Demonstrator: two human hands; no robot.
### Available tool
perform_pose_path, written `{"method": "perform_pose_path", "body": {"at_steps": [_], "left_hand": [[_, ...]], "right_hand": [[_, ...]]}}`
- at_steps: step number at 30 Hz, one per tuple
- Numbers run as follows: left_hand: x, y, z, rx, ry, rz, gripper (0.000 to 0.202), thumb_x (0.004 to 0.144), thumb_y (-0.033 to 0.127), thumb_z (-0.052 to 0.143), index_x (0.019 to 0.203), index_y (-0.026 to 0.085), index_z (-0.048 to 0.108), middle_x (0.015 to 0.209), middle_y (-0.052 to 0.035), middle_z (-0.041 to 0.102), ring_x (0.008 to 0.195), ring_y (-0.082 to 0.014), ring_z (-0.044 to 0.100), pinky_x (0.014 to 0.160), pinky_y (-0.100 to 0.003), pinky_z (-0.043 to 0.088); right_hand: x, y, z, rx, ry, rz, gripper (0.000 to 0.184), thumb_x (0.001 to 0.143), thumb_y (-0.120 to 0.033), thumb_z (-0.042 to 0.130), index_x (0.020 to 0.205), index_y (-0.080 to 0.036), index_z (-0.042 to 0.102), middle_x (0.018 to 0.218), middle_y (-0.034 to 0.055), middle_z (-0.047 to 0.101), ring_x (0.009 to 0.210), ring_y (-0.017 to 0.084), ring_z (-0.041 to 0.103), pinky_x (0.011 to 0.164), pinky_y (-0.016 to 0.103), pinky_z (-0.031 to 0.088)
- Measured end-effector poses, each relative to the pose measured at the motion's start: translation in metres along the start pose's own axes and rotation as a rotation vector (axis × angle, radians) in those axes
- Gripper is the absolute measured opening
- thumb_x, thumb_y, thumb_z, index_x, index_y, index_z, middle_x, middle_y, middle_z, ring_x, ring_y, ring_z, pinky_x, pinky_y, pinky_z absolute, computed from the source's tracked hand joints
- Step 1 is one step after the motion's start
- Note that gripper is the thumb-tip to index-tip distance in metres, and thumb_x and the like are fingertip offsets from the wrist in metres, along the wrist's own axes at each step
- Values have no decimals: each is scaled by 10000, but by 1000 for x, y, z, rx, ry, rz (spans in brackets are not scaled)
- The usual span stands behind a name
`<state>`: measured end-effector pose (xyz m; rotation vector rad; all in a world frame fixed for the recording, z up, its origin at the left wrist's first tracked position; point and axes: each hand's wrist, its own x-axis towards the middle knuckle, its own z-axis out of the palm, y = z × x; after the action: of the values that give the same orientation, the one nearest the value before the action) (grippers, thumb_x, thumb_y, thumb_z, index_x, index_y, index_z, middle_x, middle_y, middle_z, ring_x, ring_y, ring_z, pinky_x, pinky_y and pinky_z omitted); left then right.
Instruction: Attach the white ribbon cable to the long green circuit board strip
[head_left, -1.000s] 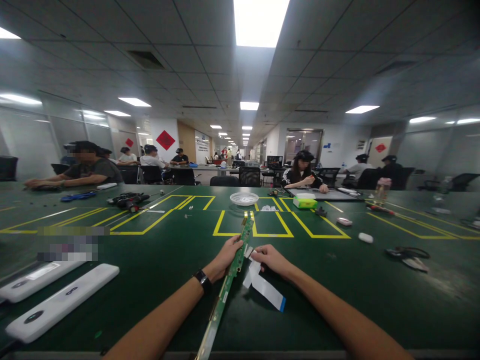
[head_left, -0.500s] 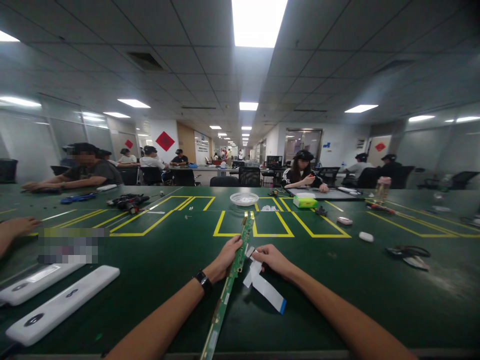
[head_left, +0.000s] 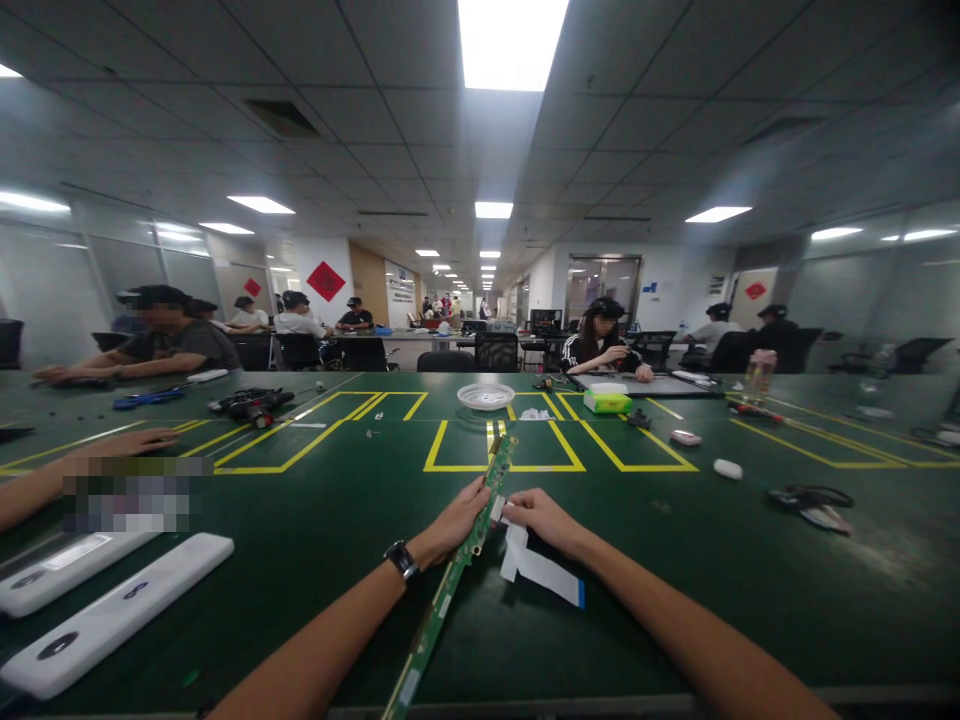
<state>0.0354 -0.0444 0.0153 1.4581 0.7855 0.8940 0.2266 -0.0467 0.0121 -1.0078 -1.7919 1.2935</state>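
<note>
A long narrow green circuit board [head_left: 459, 567] lies across the green table, running from the near edge toward the middle. My left hand [head_left: 455, 518], a dark watch on its wrist, grips the board about halfway along. My right hand [head_left: 541, 517] pinches the end of a white flat ribbon cable [head_left: 541, 566] where it meets the board. The cable trails to the right on the table and ends in a blue tip.
Two white elongated casings [head_left: 105, 618] lie at near left, with another person's arm [head_left: 45, 480] reaching in above them. Farther off sit a white dish [head_left: 486, 397], a green box [head_left: 607, 401], tools [head_left: 251, 402] and dark cables [head_left: 810, 500]. Other people sit at the far side.
The board's far end has swung slightly right and the ribbon cable has shifted right with it. Another person's arm has come in from the left edge.
</note>
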Motion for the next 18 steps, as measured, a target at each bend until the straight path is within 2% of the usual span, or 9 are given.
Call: {"method": "perform_pose_path", "body": {"at_steps": [4,12,15,18], "left_hand": [[-3,-2,2,68,-48,-41,545,857,594,463,1199,170,452,654,44,527,504,-76,459,462,-178,362],[-1,-6,5,38,-24,-21,488,866,588,448,1140,183,430,671,48,505,509,-71,445,475,-179,353],[1,-4,4,100,-7,5,494,875,577,435,1168,180,436,736,26,529,588,-100,495,542,-213,397],[2,1,2,279,19,111,473,898,561,388,1135,163,483,870,-17,571,797,-154,542,743,-281,446]], "right_hand": [[1,6,-1,-16,13,-3,423,747,-537,650,653,-129,588,545,-35,506,503,80,397,483,204,276],[1,3,3,-60,42,-96,443,794,-566,591,716,-131,599,608,-20,533,539,90,407,508,204,304],[1,0,3,-85,36,-110,436,818,-556,565,750,-128,612,630,-14,549,560,100,434,534,212,328],[-2,-3,1,-198,39,-150,419,862,-522,512,743,-133,610,621,-23,534,577,106,446,561,219,339]]}}
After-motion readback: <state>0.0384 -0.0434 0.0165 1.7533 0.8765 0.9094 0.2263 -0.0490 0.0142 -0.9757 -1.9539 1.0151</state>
